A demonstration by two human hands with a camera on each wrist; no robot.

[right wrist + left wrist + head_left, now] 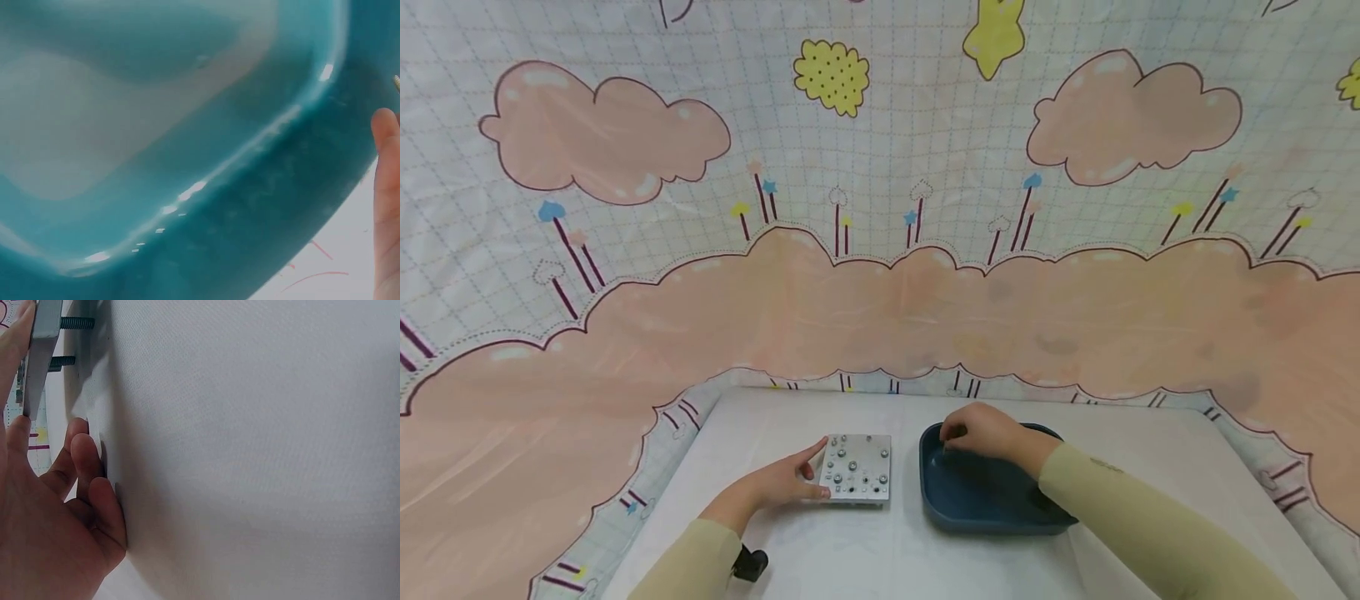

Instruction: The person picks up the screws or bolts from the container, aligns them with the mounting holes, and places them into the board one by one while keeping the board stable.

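Observation:
A square silver metal plate, with several screws and holes on its top face, stands raised off the white table. Threaded bolts stick out of its underside in the left wrist view. My left hand grips the plate's left side between thumb and forefinger, its other fingers curled beside it. Over the left part of a dark blue tray, my right hand has its fingertips pinched together. At those fingertips, the tip of a small brass-coloured metal piece shows at the right wrist view's edge; most of it is hidden.
The tray stands right of the plate on the white table, a gap between them. A black device sits by my left wrist. Behind the table hangs a patterned cloth with clouds and stars.

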